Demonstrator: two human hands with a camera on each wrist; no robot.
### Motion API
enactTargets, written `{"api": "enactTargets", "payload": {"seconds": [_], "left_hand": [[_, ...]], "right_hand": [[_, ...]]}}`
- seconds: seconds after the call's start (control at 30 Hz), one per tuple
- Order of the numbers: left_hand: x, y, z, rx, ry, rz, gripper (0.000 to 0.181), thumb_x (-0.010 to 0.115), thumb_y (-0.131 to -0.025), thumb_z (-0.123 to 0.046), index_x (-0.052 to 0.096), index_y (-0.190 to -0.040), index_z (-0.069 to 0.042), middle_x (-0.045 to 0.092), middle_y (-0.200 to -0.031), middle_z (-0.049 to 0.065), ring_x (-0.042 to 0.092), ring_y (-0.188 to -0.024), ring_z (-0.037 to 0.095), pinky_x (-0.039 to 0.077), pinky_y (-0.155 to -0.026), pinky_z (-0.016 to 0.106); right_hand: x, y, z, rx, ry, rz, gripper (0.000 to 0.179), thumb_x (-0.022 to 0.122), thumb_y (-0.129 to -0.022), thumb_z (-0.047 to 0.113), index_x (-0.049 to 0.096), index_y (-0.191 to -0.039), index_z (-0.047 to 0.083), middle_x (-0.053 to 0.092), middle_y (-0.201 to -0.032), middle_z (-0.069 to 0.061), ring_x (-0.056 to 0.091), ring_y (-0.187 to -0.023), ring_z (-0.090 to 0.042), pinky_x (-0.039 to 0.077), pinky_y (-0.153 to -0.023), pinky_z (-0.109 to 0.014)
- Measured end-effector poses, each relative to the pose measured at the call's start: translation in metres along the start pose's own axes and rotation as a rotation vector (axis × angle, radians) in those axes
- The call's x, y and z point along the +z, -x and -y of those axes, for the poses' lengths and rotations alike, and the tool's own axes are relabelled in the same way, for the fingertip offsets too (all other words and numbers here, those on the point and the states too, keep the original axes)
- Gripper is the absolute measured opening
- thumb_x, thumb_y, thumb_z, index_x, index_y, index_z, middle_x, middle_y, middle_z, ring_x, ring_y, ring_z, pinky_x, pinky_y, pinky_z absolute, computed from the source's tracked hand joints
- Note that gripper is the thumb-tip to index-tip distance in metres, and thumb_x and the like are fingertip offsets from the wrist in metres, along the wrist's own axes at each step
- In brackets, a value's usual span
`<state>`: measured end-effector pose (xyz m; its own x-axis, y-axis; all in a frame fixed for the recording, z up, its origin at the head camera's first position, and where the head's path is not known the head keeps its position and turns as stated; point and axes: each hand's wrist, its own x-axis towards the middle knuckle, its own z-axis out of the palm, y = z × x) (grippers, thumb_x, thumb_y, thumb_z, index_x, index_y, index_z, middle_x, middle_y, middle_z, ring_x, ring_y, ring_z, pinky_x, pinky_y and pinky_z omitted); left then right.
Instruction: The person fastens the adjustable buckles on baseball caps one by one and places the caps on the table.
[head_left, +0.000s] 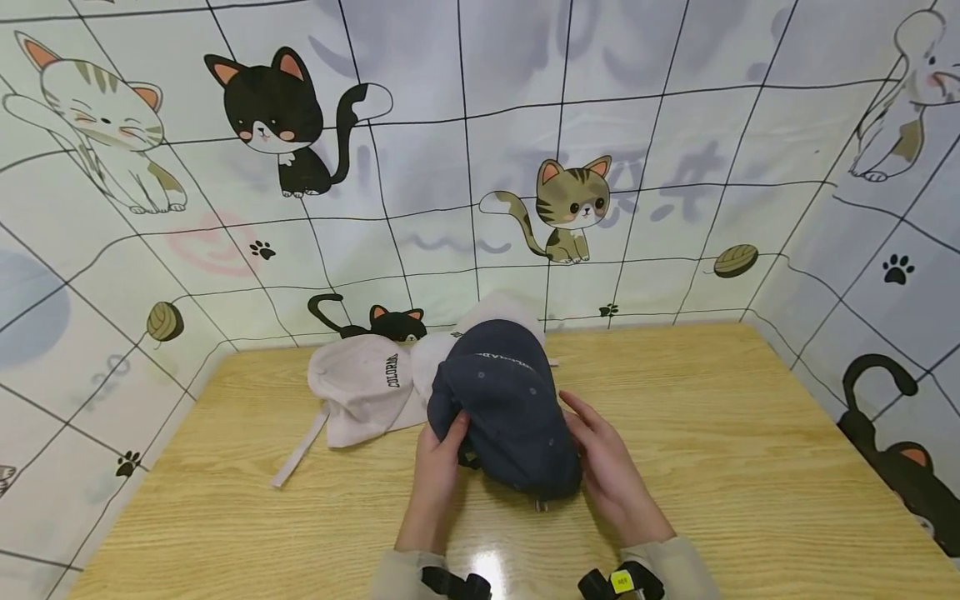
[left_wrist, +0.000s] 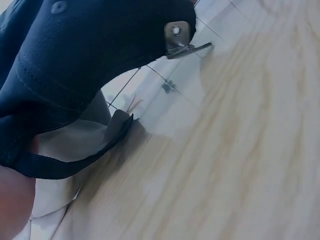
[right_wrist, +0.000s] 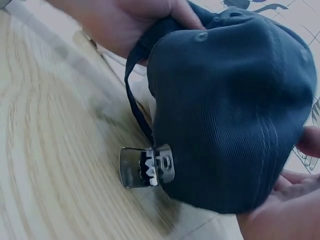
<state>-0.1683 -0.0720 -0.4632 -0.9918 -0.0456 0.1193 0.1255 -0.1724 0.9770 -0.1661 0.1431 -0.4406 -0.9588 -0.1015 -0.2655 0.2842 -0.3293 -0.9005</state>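
A navy blue baseball cap (head_left: 510,400) is held above the table between both hands, with pale lettering across its front. My left hand (head_left: 438,467) grips its left edge, the thumb lying on the fabric. On the right side of the cap, my right hand (head_left: 611,471) touches it with fairly straight fingers; part of that hand is hidden. The cap's back strap (right_wrist: 132,90) hangs in a loose curve. An open metal buckle (right_wrist: 145,166) shows at the cap's edge, seen in the left wrist view as a metal clasp (left_wrist: 179,39).
Behind the navy cap, a pale pink cap (head_left: 363,387) with dark lettering lies on the wooden table (head_left: 712,433), its strap (head_left: 302,450) trailing toward the front left. Whitish cap fabric (head_left: 502,310) shows beyond the navy cap. A cat-patterned cloth (head_left: 420,183) surrounds the table.
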Motion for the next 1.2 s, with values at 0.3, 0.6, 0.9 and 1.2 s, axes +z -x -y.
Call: {"api": "enactTargets", "payload": {"seconds": [0.3,0.6,0.9,1.2], "left_hand": [[-0.007,-0.007,0.015,0.152,0.286,-0.125,0.043,0.055,-0.09,-0.02,0.043,-0.129,-0.006,0.048,-0.124,0.009,0.045,-0.113,0.018,0.035,-0.095,0.028],[-0.017,-0.006,-0.002,0.095,0.51,-0.187,0.044,0.048,-0.093,-0.01,0.032,-0.133,-0.005,0.043,-0.126,0.01,0.046,-0.111,0.017,0.038,-0.092,0.027],[-0.015,-0.007,-0.014,0.026,0.688,-0.14,0.054,0.036,-0.093,0.004,0.018,-0.141,-0.013,0.028,-0.14,0.006,0.034,-0.125,0.018,0.03,-0.1,0.03],[-0.013,-0.007,-0.022,0.011,0.754,-0.18,0.059,0.042,-0.094,-0.004,0.012,-0.143,-0.019,0.023,-0.143,0.002,0.031,-0.126,0.016,0.029,-0.1,0.03]], "right_hand": [[-0.003,0.0,-0.005,0.099,-0.088,0.241,0.049,0.043,-0.094,0.031,0.035,-0.13,-0.001,0.062,-0.098,-0.005,0.06,-0.082,-0.015,0.049,-0.07,-0.03],[0.0,0.002,-0.013,0.028,0.207,0.535,0.04,0.052,-0.091,0.019,0.047,-0.12,-0.009,0.058,-0.11,-0.013,0.056,-0.098,-0.023,0.043,-0.087,-0.038],[0.016,0.013,-0.014,-0.131,0.545,0.625,0.018,0.065,-0.082,0.012,0.063,-0.095,0.0,0.062,-0.086,-0.006,0.055,-0.077,-0.016,0.046,-0.067,-0.028],[0.03,0.016,-0.021,-0.19,0.661,0.645,0.014,0.069,-0.078,0.021,0.068,-0.082,0.008,0.064,-0.072,-0.009,0.054,-0.055,-0.012,0.046,-0.05,-0.028]]}}
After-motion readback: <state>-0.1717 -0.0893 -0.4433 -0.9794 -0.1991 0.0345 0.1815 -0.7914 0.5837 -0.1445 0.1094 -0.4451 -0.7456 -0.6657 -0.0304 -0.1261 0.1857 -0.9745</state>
